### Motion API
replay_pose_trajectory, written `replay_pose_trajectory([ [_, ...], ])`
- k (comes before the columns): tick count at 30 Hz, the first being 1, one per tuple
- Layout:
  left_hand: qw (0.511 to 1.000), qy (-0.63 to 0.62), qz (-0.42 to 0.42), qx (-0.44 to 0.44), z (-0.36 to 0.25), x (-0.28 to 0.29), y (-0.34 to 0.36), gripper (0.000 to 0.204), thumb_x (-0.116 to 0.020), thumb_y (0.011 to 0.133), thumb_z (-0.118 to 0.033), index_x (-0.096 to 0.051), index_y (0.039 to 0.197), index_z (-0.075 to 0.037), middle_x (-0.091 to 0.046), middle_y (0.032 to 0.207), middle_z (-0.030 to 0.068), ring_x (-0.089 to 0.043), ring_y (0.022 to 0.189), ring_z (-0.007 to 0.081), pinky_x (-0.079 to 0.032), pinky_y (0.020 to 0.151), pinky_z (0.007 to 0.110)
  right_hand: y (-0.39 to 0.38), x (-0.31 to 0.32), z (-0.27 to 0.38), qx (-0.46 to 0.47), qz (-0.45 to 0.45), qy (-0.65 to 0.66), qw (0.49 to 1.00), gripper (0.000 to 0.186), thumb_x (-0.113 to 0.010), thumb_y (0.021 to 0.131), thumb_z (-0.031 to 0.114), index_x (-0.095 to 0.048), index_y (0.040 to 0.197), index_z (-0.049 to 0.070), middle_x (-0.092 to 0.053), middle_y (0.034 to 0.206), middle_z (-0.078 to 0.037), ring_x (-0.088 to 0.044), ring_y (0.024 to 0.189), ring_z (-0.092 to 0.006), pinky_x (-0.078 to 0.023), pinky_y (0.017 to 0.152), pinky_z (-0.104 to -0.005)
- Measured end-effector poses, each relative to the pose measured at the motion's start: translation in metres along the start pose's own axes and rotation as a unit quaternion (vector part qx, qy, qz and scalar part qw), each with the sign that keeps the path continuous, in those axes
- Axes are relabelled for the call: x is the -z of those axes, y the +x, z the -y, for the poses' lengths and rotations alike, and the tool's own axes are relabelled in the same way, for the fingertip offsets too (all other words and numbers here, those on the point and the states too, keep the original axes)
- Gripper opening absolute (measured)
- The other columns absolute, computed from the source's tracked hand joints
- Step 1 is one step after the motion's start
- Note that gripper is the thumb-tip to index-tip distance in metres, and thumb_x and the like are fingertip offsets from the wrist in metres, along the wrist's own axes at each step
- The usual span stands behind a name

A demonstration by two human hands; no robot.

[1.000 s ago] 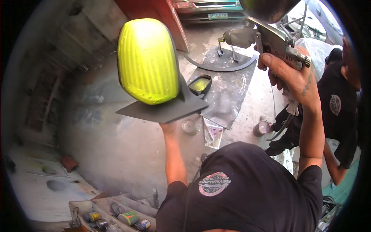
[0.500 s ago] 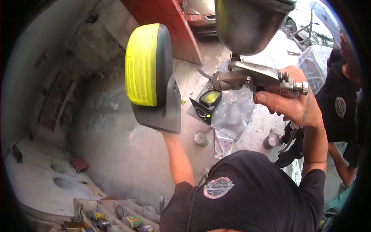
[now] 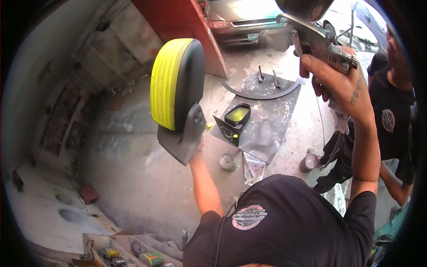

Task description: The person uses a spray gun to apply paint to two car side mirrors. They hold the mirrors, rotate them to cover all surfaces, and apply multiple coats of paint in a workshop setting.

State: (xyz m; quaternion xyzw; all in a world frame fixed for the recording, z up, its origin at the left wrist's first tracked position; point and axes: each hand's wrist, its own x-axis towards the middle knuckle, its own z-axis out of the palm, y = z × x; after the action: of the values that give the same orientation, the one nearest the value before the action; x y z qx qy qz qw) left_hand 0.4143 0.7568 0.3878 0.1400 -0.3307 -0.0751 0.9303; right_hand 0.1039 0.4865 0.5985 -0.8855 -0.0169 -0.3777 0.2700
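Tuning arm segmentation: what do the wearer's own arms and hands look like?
Black T-shirt, short black sleeves, round chest badge, thin dark cord running down it. Forearms bare. Right hand ungloved, dark marking near the wrist. Left hand mostly hidden.

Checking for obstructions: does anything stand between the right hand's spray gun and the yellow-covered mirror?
Nothing visible stands between the spray gun in the right hand and the mirror the left hand holds; the red panel is farther back.
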Motion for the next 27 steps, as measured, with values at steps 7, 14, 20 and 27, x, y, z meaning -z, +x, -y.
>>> replay_pose_trajectory([
  [7,1.000,-0.002,-0.003,0.010,0.003,0.002,0.002,0.044,-0.061,0.094,-0.027,-0.060,0.124,0.006,-0.059,0.084,0.0110,-0.038,0.057,0.0123,-0.030,0.057,0.029,0.007,0.005,0.049,-0.194,0.086,0.173,0.962,0.032,-0.083,0.084,0.028,-0.076,0.101,0.003,-0.065,0.071,-0.001,-0.058,0.062,-0.0083,-0.045,0.055,-0.0267],
  [14,0.999,-0.020,-0.016,0.044,0.011,0.021,-0.001,0.046,-0.058,0.096,-0.030,-0.059,0.125,0.005,-0.057,0.079,0.0108,-0.032,0.049,0.0107,-0.026,0.049,0.028,0.017,-0.001,0.007,0.007,0.021,0.032,0.999,0.021,-0.073,0.087,0.015,-0.074,0.108,0.008,-0.066,0.080,-0.003,-0.058,0.060,-0.0099,-0.046,0.053,-0.0257],
  [20,0.988,-0.064,-0.074,0.121,0.012,0.067,-0.021,0.048,-0.056,0.097,-0.033,-0.058,0.127,0.005,-0.055,0.075,0.0106,-0.027,0.041,0.0093,-0.022,0.043,0.027,0.013,-0.003,-0.004,-0.102,-0.015,0.080,0.991,0.029,-0.067,0.086,0.005,-0.073,0.114,0.010,-0.069,0.088,-0.003,-0.058,0.061,-0.0117,-0.047,0.058,-0.0263],
  [27,0.961,-0.208,-0.036,0.178,0.018,0.082,-0.018,0.048,-0.053,0.098,-0.034,-0.058,0.126,0.005,-0.047,0.064,0.0077,-0.016,0.035,0.0076,-0.014,0.037,0.025,-0.014,-0.019,0.012,-0.073,0.098,-0.023,0.992,0.040,-0.072,0.079,0.001,-0.074,0.118,0.012,-0.072,0.098,-0.005,-0.065,0.076,-0.0180,-0.051,0.075,-0.0329],
])
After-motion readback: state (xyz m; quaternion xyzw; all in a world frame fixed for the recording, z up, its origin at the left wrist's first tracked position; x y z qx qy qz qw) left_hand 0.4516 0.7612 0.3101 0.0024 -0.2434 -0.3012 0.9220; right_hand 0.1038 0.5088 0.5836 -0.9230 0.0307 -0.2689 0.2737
